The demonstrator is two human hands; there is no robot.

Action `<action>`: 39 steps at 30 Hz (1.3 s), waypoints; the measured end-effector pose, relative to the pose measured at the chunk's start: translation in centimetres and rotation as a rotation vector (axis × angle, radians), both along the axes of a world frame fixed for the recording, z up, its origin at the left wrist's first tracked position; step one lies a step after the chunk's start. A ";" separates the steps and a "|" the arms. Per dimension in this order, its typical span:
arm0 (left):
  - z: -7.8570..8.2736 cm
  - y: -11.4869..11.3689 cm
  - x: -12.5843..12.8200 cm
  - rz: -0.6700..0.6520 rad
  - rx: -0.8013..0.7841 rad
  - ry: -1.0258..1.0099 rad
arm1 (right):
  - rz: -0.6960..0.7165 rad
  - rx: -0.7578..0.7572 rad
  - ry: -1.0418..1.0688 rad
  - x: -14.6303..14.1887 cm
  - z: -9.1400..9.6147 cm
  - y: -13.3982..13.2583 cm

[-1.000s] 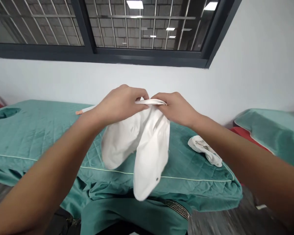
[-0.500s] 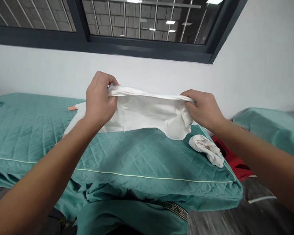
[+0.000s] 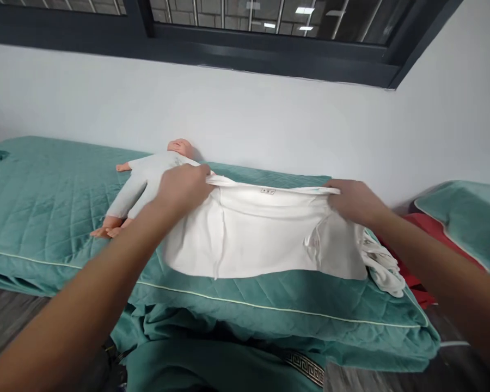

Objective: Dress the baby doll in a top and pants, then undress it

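Note:
A small white baby garment (image 3: 265,234) hangs stretched between both my hands over the bed, its seams and a small printed mark near the top edge showing. My left hand (image 3: 185,188) pinches its upper left corner. At the upper right corner my right hand (image 3: 353,200) is closed on the same edge, slightly blurred. Behind my left hand a baby doll (image 3: 151,174) in a pale one-piece suit lies on its back, head toward the wall. Another crumpled white cloth with a faint pattern (image 3: 386,272) lies by my right wrist, partly covered by the garment.
Under everything is a green quilted mattress (image 3: 57,201) with pale piping, set against a white wall (image 3: 245,120). A dark-framed window (image 3: 245,51) is above. At the right are a green cushion (image 3: 469,218) and red fabric (image 3: 428,228).
Both hands have lowered the garment toward the mattress and shifted right; it hangs wider and opened out. My view has tilted down, and the doll's head and body now show.

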State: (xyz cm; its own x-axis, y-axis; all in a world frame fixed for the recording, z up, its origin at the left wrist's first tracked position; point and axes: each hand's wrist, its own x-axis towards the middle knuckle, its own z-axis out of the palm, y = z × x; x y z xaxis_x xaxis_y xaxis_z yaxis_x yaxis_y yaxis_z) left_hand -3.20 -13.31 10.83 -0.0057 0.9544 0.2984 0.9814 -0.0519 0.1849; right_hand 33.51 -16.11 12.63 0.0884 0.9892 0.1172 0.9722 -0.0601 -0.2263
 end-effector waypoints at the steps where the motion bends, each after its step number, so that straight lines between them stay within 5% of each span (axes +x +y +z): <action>1: -1.1 0.7 0.4 -0.028 -0.056 0.003 | -0.005 -0.032 -0.063 -0.5 -1.3 0.7; 3: -3.8 1.5 1.4 -0.078 -0.116 -0.018 | 0.021 -0.027 -0.145 -2.2 -4.4 1.3; 8: -11.4 0.0 5.5 -0.367 -0.022 -0.190 | 0.469 0.162 -0.057 -8.1 -12.9 0.3; 12: -14.6 -0.9 7.7 -0.266 -0.199 -0.126 | 0.318 0.057 -0.016 -10.7 -16.6 1.2; 17: -14.7 0.3 8.6 -0.076 -0.236 -0.026 | 0.111 0.049 -0.039 -10.8 -17.4 3.7; 23: -14.8 1.4 10.2 -0.023 -0.139 -0.243 | -0.067 0.115 -0.018 -11.6 -17.7 3.5; 29: -15.5 2.8 10.9 -0.087 -0.042 -0.305 | -0.046 0.270 0.083 -10.5 -17.4 4.0; 39: -16.3 5.9 12.2 -0.116 -0.113 -0.196 | -0.097 0.231 0.147 -9.5 -17.7 6.9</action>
